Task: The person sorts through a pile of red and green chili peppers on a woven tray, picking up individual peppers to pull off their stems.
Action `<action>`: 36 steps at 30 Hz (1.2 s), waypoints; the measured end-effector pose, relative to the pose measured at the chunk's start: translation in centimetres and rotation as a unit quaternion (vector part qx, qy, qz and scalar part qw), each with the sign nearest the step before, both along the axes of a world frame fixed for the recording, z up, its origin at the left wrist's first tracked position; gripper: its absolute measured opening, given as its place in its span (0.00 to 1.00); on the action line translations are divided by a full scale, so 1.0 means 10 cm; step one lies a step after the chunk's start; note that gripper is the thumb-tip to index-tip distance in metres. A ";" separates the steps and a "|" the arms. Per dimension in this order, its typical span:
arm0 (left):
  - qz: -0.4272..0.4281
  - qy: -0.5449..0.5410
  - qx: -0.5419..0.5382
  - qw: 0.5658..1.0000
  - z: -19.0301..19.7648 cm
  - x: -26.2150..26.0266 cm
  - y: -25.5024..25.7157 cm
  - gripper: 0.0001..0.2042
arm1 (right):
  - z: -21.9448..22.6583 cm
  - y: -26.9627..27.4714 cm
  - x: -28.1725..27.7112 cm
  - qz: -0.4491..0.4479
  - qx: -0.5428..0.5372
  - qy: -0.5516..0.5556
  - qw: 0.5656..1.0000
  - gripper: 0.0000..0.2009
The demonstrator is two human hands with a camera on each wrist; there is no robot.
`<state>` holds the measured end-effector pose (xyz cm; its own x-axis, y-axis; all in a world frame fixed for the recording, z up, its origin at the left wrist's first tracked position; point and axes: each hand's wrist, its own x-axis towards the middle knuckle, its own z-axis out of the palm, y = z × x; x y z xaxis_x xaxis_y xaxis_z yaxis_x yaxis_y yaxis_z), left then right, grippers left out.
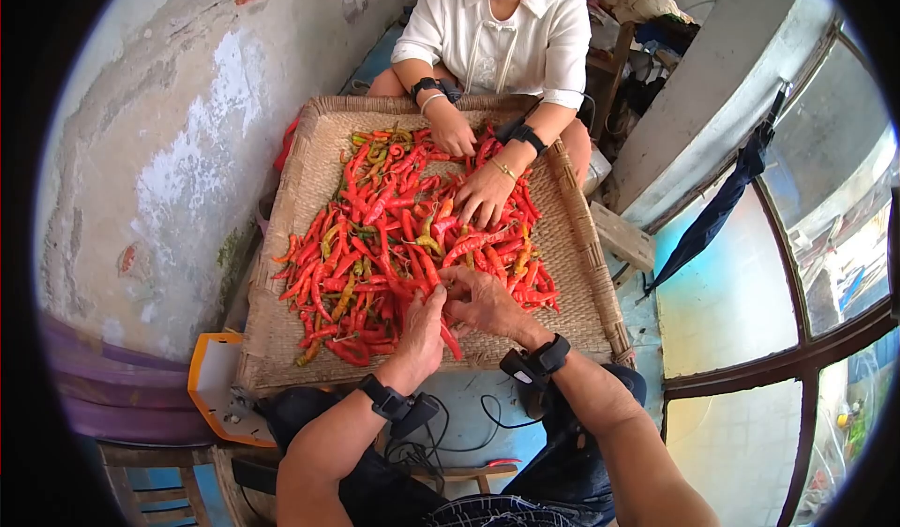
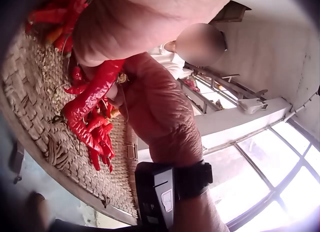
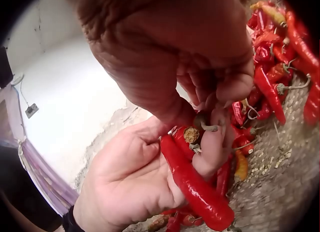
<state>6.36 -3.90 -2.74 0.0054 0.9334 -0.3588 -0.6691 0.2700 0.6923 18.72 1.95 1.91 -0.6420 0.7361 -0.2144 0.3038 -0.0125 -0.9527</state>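
Over the near edge of a pile of red chili peppers [image 1: 375, 236], my two hands meet. My left hand [image 1: 420, 335] holds a few red chili peppers, its palm turned up in the right wrist view. One glossy chili pepper [image 3: 195, 184] lies across its fingers, stem ends bunched beside it. The fingers of my right hand [image 1: 492, 304] are curled in at a stem [image 3: 207, 126] of the held peppers; its fingertips are partly hidden. In the left wrist view a wrinkled red chili pepper [image 2: 87, 109] sticks out below the hands.
The peppers lie on a square woven tray [image 1: 595, 307] with a raised rim. Opposite, a person in a white shirt [image 1: 497, 39] has both hands in the pile. A wall stands left, windows and a folded umbrella [image 1: 717, 194] right. Cables [image 1: 441, 443] hang below the tray.
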 end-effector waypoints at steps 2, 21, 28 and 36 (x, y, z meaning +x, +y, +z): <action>0.022 0.008 -0.032 0.999 0.11 0.03 -0.02 0.16 | 0.00 0.00 0.02 -0.007 0.003 -0.002 1.000 0.23; 0.019 0.064 -0.023 0.998 0.13 0.00 -0.02 0.11 | -0.03 0.14 0.15 -0.061 0.056 0.029 0.996 0.06; 0.014 0.058 -0.024 0.998 0.14 -0.02 -0.06 0.11 | 0.04 0.31 0.12 -0.320 -0.026 0.276 0.906 0.15; 0.012 0.061 -0.048 0.997 0.18 -0.12 -0.08 0.10 | -0.19 0.11 0.04 -0.106 0.070 0.033 0.991 0.15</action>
